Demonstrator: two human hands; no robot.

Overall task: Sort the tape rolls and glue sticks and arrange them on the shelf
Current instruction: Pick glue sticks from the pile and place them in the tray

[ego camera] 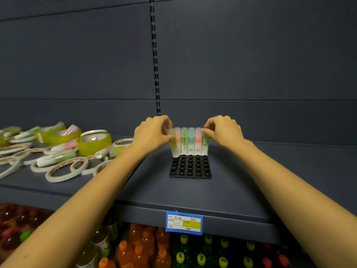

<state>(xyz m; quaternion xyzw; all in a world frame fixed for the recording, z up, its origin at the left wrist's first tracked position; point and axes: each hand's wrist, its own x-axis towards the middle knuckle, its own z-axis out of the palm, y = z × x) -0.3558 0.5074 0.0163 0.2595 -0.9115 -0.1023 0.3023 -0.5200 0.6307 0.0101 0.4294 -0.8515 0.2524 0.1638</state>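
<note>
A black holder tray with rows of round sockets lies on the grey shelf. Several glue sticks in green, blue and pink stand upright in its back row. My left hand pinches a yellow-green glue stick, tilted at the row's left end. My right hand pinches the top of a green glue stick at the right end. To the left lie loose glue sticks, yellow tape rolls and thin white tape rolls.
The dark back panel with a slotted upright rises behind the tray. A blue and yellow price label hangs on the shelf's front edge. Below it stand bottled drinks with orange, yellow and red caps.
</note>
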